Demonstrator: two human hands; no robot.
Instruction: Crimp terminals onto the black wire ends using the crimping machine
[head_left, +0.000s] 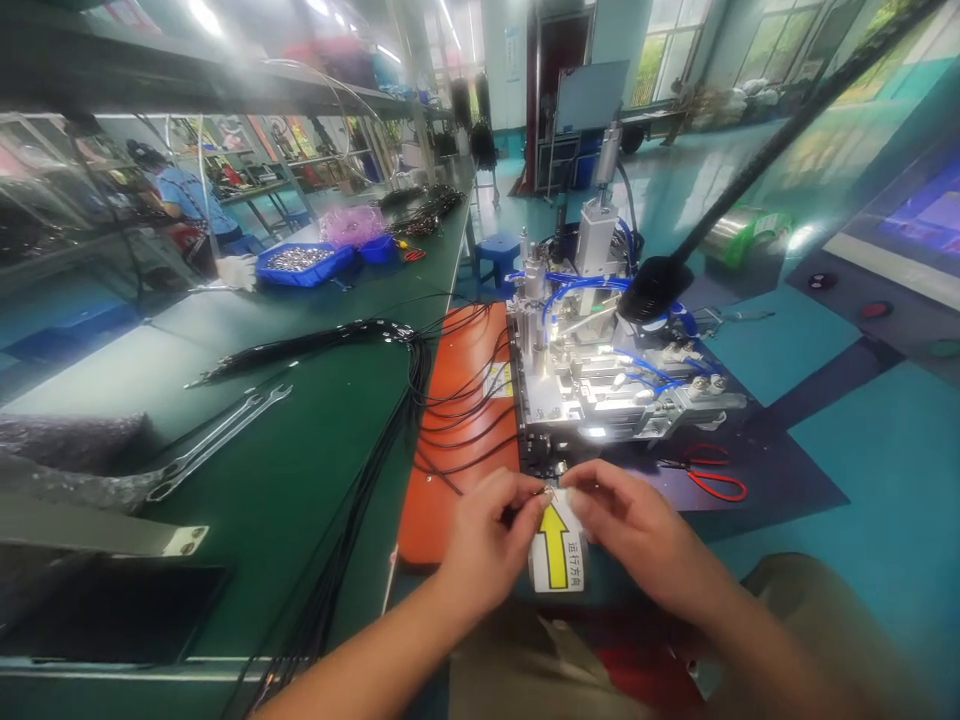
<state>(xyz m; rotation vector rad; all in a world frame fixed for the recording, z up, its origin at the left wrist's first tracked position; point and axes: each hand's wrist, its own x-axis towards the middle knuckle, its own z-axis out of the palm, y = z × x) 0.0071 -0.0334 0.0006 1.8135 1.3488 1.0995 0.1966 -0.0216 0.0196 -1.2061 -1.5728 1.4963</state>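
Observation:
My left hand (499, 530) is closed in a pinch near the front of the machine, its thumb and forefinger on a small metallic piece too tiny to name. Close beside it, my right hand (626, 510) has its thumb and fingers drawn together at the same spot; what lies between them is hidden. Below the fingertips is a white label with a yellow arrow (555, 550). Just ahead stands a metal machine (600, 370) with blue air hoses. Black cables (469, 405) cross the orange board (457, 500) to the left of the machine.
On the green bench (330, 420) lie two wrenches (225, 440) and a bundle of black cables (322, 345). A blue tray (304, 265) holds small parts. Red-handled snips (716, 485) rest right of my hands. A black lamp arm (750, 190) slants overhead. A co-worker (184, 195) is at far left.

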